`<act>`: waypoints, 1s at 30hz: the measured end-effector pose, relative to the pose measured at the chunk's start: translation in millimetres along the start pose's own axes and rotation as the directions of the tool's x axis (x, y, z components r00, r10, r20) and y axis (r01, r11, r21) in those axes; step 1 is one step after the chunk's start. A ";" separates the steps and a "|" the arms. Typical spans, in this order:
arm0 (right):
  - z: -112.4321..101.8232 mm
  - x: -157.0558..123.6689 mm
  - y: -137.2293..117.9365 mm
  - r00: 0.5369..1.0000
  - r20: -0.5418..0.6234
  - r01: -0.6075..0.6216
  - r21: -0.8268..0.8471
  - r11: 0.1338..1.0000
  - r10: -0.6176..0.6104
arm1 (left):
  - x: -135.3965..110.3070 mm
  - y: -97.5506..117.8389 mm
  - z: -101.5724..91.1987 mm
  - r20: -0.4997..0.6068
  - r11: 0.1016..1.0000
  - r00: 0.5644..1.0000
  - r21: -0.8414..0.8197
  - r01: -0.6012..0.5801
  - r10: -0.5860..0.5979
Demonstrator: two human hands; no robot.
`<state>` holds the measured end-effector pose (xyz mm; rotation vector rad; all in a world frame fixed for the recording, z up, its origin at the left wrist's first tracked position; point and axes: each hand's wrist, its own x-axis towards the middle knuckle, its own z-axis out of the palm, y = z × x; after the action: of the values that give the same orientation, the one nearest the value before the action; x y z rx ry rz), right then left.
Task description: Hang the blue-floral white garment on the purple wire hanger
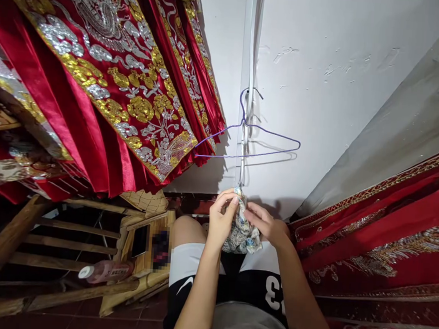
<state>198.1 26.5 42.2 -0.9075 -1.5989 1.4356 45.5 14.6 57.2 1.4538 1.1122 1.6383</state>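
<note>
Observed patterned cloth (242, 233) at lower centre, pointing upward, long axis near-vertical, pinched by left hand (222, 212), touched by right hand (267, 224) with grip unclear.

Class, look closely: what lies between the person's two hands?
Bunched, patterned fabric lies between the left hand and the right hand, as the head view shows.

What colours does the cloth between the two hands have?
The cloth is pale, with small blue and dark markings, as the head view shows.
</note>
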 end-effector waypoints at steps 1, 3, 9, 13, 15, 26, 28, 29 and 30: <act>2.5 1.8 -0.5 0.999 0.053 0.004 0.015 1.000 -0.005 | 0.6 0.5 -1.7 0.020 1.000 1.000 0.010 -0.005 0.005; 5.4 5.1 -1.7 0.990 0.141 -0.007 0.014 1.000 0.005 | 1.6 0.4 -4.9 0.090 1.000 0.996 0.024 -0.011 0.009; -24.2 9.1 -20.6 0.959 0.138 -0.254 0.024 0.967 0.249 | -1.9 -22.0 -27.0 0.424 0.976 0.883 0.003 0.219 -0.200; -56.3 21.4 -44.6 0.984 -0.033 -0.163 0.262 0.951 0.177 | -8.2 -41.1 -47.1 0.696 0.950 0.646 0.237 0.205 -0.314; -66.5 30.9 -56.3 0.995 -0.039 -0.078 0.282 0.956 0.092 | -4.9 -45.0 -59.6 0.667 0.904 0.631 0.406 0.137 -0.396; -81.8 102.7 -61.0 0.916 -0.166 0.205 -0.588 0.783 -0.365 | 44.7 -26.8 -125.5 0.374 0.375 0.783 0.906 -0.195 -0.497; -86.3 113.3 -53.0 0.914 -0.159 0.191 -0.645 0.740 -0.374 | 51.3 -23.2 -130.7 0.364 0.364 0.821 0.908 -0.208 -0.441; -88.7 116.8 -48.9 0.918 -0.150 0.182 -0.663 0.726 -0.367 | 55.2 -21.5 -132.8 0.352 0.356 0.839 0.911 -0.207 -0.414; -91.3 118.8 -45.1 0.925 -0.143 0.170 -0.675 0.718 -0.353 | 59.6 -19.7 -134.6 0.336 0.345 0.858 0.916 -0.202 -0.389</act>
<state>228.5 167.7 102.4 -1.1377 -1.9572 0.4976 -97.4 54.5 62.0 2.2636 1.8868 0.2410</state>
